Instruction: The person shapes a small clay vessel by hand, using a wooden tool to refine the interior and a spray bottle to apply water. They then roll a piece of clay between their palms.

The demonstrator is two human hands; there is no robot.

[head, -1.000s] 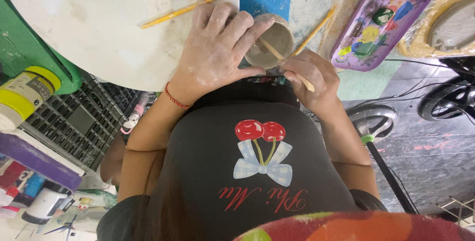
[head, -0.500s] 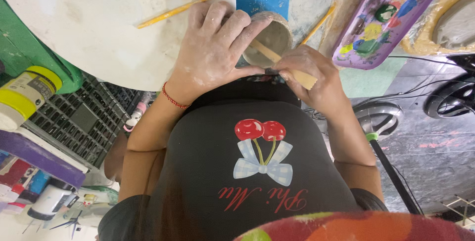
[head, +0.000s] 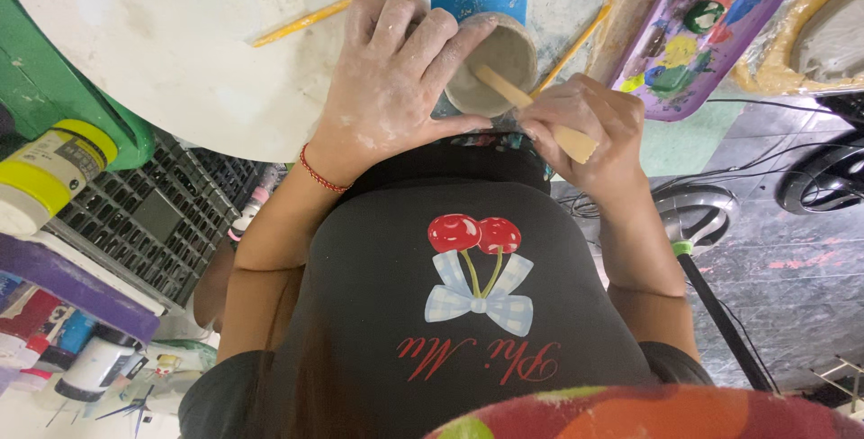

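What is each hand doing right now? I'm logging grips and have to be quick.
Left hand: closed around the small clay cup, steadying it.
Right hand: closed on a wooden tool whose tip is inside the cup.

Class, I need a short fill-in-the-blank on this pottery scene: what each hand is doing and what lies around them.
1. The left hand wraps around a small ____ cup.
2. The right hand holds a ____ stick whose tip is inside the cup.
3. On the left wrist sits a thin ____ bracelet.
4. The purple palette lies to the person's ____.

Missing words: clay; wooden; red; right
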